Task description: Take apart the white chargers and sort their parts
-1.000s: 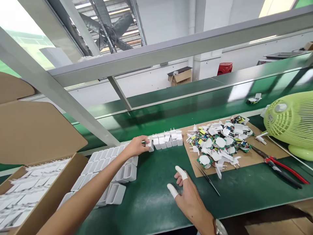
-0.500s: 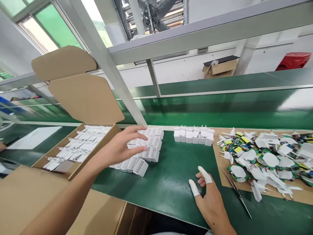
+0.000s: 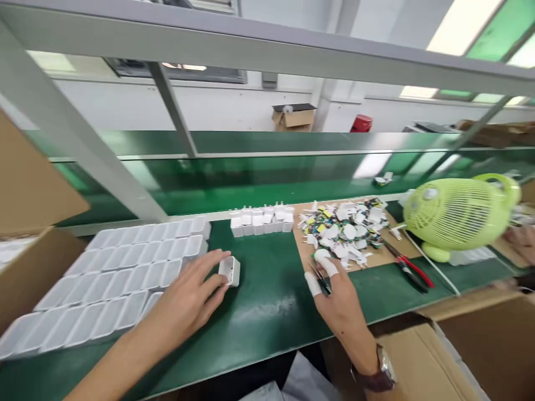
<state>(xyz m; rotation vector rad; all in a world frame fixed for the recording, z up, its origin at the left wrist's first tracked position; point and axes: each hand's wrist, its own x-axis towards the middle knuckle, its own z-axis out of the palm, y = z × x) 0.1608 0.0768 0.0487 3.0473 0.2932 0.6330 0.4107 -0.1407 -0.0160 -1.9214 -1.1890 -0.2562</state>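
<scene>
In my left hand is one white plastic charger case, gripped by the fingertips with its open side toward me. Rows of similar open white cases lie to the left of that hand, partly behind the forearm. White finger cots cover the thumb and forefinger of my right hand. Its fingers are closed around metal tweezers, whose tips point toward a pile of small circuit boards and white plug parts. That pile lies on a brown cardboard sheet.
A row of white cases with plug pins stands at the bench's back. Red-handled pliers and a green fan with a cable are on the right. An open carton stands left. Another person's hand shows far right.
The view has swung right. My left hand has taken a white case from the rows and moved it right. My right hand, empty before, has picked up the tweezers.
</scene>
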